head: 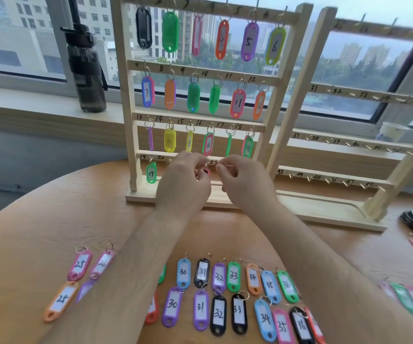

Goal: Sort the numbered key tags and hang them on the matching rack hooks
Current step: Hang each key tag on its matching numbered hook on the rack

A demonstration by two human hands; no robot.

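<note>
Left hand (184,181) at frame centre, fingers pinched together on a small red-pink plastic key tag (206,172), mostly hidden behind the fingers; number not readable. Right hand (244,181) just beside it, fingertips pinched at what looks like the tag's metal ring; ring too small to confirm. Both hands sit at the bottom rail of the pale wooden hook rack (136,135), centre frame, near the hooks after 19 and 20.

Rows 1–18 carry tags. Green tag 19 (151,172) hangs lower left on the rack; whether hook 20 is filled cannot be told, hand covers it.

Step in hand, by my read: threading the ring onto its hook. To do it well: keep the ring opening square to the hook tip, steady the tag body with the left, slide on with the right, check the written number matches before letting go, don't knock neighbouring tags.

Second wooden rack (349,142), right of frame, hooks 31–48 bare. Unsorted coloured tags (225,294), numbers 25–36 in pairs, lie in rows along the bottom of the frame on the round light-wood surface (51,219); more tags at the right edge, blurred.

Room: wide window, city towers and trees outside. Dark translucent water bottle (86,68) on the sill, upper left.
</note>
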